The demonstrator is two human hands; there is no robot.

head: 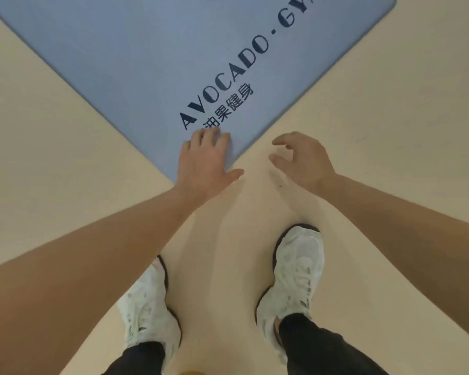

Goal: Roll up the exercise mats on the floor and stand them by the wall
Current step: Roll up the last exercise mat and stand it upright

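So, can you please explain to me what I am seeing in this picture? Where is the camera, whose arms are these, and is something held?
There is no machine here. A person wears one wide-angle camera on the head, and it looks down, so the two bare arms and the white shoes belong to that person. On the beige floor lies a blue-grey exercise mat, flat and not yet rolled, with AVOCADO GYM printed on it. The left hand lies with its fingers on the mat's near corner, the thumb spread to the side. The right hand is beside the mat, over bare floor, with its fingers loosely curled. Neither hand holds anything.
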